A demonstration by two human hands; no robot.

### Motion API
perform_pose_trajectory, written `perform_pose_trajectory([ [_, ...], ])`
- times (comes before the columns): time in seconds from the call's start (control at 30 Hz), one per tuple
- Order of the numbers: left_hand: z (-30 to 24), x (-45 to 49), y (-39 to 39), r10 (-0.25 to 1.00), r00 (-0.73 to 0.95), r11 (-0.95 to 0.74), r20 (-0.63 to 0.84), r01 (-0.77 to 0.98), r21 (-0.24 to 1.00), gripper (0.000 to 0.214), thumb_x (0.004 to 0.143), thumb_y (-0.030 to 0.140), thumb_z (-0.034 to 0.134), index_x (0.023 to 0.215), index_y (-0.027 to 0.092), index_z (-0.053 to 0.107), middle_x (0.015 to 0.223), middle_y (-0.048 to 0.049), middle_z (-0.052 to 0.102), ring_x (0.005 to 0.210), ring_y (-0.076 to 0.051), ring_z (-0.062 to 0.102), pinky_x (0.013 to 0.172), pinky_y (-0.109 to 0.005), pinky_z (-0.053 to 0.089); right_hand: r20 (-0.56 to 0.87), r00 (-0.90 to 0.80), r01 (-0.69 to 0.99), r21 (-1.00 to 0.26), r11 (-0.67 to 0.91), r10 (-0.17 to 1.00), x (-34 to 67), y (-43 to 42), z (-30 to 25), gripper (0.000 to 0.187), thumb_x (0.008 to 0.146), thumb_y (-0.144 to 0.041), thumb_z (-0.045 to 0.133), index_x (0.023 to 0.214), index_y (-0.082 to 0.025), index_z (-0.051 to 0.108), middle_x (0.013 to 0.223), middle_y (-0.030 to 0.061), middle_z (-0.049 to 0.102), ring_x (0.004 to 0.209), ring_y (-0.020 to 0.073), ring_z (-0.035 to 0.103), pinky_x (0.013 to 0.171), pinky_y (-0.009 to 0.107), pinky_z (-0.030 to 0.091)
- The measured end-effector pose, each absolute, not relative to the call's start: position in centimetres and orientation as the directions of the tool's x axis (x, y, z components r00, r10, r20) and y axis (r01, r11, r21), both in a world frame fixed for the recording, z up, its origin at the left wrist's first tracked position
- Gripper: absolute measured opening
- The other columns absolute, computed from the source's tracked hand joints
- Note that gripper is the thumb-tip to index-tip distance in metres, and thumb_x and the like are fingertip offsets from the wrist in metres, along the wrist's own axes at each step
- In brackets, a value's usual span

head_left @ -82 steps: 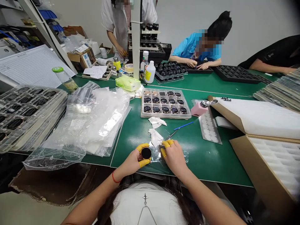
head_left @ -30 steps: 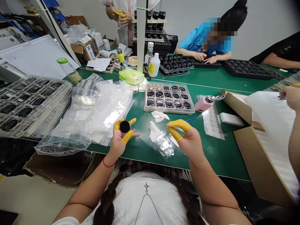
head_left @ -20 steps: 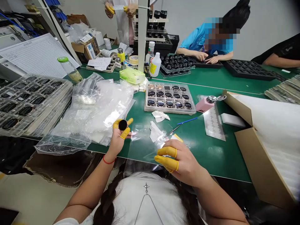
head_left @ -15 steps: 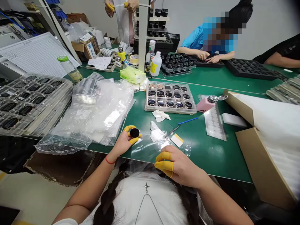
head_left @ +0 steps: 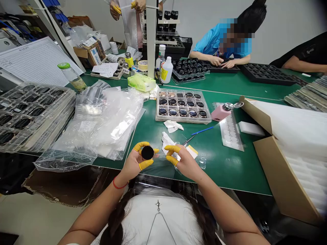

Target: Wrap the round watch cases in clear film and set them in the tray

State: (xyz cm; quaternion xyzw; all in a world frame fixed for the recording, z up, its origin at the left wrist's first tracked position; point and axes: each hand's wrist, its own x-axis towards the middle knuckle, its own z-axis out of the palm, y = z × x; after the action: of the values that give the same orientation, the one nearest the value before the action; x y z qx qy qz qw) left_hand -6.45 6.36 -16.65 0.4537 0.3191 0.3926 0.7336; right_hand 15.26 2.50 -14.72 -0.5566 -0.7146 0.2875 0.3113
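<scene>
My left hand [head_left: 136, 160], with yellow finger cots on its fingertips, is closed around the edge of a round black watch face [head_left: 147, 152], whose dark side is turned up toward me. Just to the right, my right hand [head_left: 182, 160] also wears yellow finger cots. Its finger and thumb are apart and point at the watch face without touching it. A small clear, reddish scrap shows between the hands; I cannot make out what it is. Beyond my right hand lie crumpled white tissue [head_left: 167, 140], tweezers [head_left: 188, 140] and a white-and-yellow pad [head_left: 192, 151].
A clear tray of round watch faces [head_left: 182, 119] stands ahead, beside a pink pump bottle [head_left: 220, 113]. Plastic bags [head_left: 109, 119] and stacked trays [head_left: 58, 115] fill the left. An open carton [head_left: 283, 177] holds white foam at right. Other people work across the table.
My right hand has moved up and left toward the watch face, and its fingers have spread. My left hand still holds the watch face, now slightly lower in view.
</scene>
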Motion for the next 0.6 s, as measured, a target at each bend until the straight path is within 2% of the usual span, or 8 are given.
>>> perform_pose_trajectory([
  [0.07,-16.63,-6.02,6.42,0.830,0.526,0.410,-0.188,-0.344,0.845,0.051,0.070,0.017,0.074,0.112,0.020,0.045,0.108,-0.0086,0.070,0.101,-0.024,0.067,0.095,-0.038,0.049,0.192,-0.182,0.632,-0.728,0.265,0.964,15.26,2.37,-14.64,0.025,0.085,-0.018,0.058,0.107,-0.028,0.056,0.090,0.0000,0.065,0.090,0.0195,0.055,0.093,0.043,0.037],
  [0.2,-16.44,-5.51,6.49,0.726,0.589,0.592,-0.355,-0.273,0.758,0.040,0.075,0.019,0.070,0.109,0.017,0.048,0.109,-0.0116,0.069,0.100,-0.023,0.067,0.095,-0.035,0.049,0.283,-0.165,0.656,-0.684,0.319,0.945,15.51,2.23,-14.52,0.021,0.083,-0.018,0.060,0.101,-0.028,0.057,0.086,-0.0016,0.064,0.087,0.0177,0.056,0.104,0.048,0.027],
  [0.33,-16.00,-5.57,6.55,0.747,0.545,0.583,-0.381,-0.261,0.769,0.043,0.074,0.022,0.071,0.110,0.017,0.047,0.109,-0.0113,0.069,0.099,-0.023,0.067,0.095,-0.036,0.048,0.244,-0.137,0.615,-0.738,0.276,0.960,15.52,1.97,-14.44,0.012,0.082,-0.019,0.061,0.091,-0.026,0.057,0.082,-0.0018,0.063,0.082,0.0173,0.057,0.102,0.048,0.030],
  [0.47,-15.93,-5.71,6.66,0.758,0.537,0.567,-0.371,-0.260,0.782,0.046,0.072,0.023,0.073,0.110,0.018,0.047,0.108,-0.0120,0.069,0.102,-0.025,0.066,0.100,-0.041,0.044,0.174,-0.100,0.545,-0.814,0.200,0.980,15.36,1.82,-14.51,0.002,0.083,-0.024,0.060,0.084,-0.025,0.059,0.081,0.0001,0.063,0.081,0.0186,0.056,0.087,0.041,0.041],
  [0.53,-16.18,-5.71,6.64,0.768,0.541,0.541,-0.342,-0.263,0.799,0.047,0.071,0.022,0.074,0.109,0.017,0.047,0.108,-0.0120,0.069,0.105,-0.025,0.065,0.102,-0.042,0.041,0.173,-0.092,0.503,-0.842,0.196,0.981,15.50,1.85,-14.46,0.004,0.084,-0.026,0.059,0.081,-0.025,0.061,0.084,0.0013,0.063,0.084,0.0191,0.055,0.082,0.038,0.042],
  [0.6,-16.56,-5.59,6.52,0.786,0.535,0.496,-0.310,-0.248,0.832,0.049,0.070,0.022,0.075,0.109,0.018,0.045,0.106,-0.0117,0.069,0.106,-0.025,0.064,0.103,-0.042,0.039,0.192,-0.052,0.466,-0.863,0.194,0.980,15.87,1.92,-14.24,0.006,0.084,-0.027,0.059,0.079,-0.025,0.062,0.090,0.0024,0.064,0.093,0.0199,0.054,0.086,0.038,0.041],
])
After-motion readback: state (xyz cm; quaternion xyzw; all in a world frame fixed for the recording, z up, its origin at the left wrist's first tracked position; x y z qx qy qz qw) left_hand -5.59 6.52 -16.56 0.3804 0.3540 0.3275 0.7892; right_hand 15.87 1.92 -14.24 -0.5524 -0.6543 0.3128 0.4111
